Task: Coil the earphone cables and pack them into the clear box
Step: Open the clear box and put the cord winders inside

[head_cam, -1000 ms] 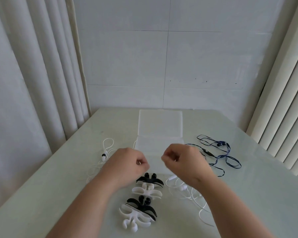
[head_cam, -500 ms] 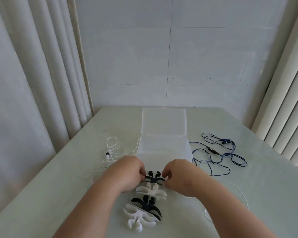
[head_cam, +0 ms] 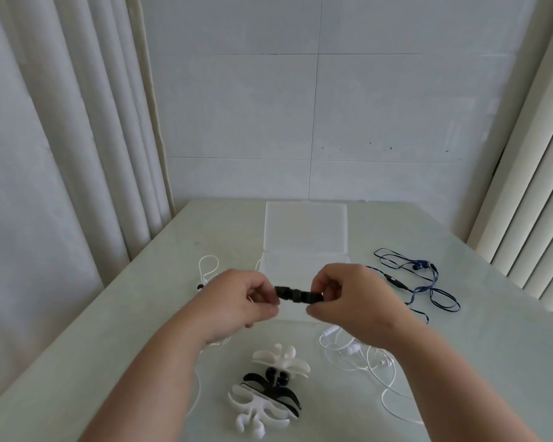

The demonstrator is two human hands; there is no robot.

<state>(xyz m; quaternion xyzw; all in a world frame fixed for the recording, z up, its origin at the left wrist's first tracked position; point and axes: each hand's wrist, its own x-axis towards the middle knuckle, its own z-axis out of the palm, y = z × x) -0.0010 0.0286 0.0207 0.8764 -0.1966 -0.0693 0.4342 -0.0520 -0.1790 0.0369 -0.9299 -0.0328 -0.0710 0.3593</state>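
Holding one black cable winder (head_cam: 298, 295) by its ends, raised above the bench (head_cam: 492, 352): left hand (head_cam: 237, 306) pinching one end, right hand (head_cam: 353, 303) pinching the other. Lying open at the bench's far middle: clear box (head_cam: 305, 231), behind the hands. Lying near the bench's right edge: dark blue earphone cable (head_cam: 428, 282), uncoiled. Lying loose beneath the right forearm: white earphone cable (head_cam: 374, 358). Sitting toward the near edge: remaining winders (head_cam: 268, 390), white and black, stacked.
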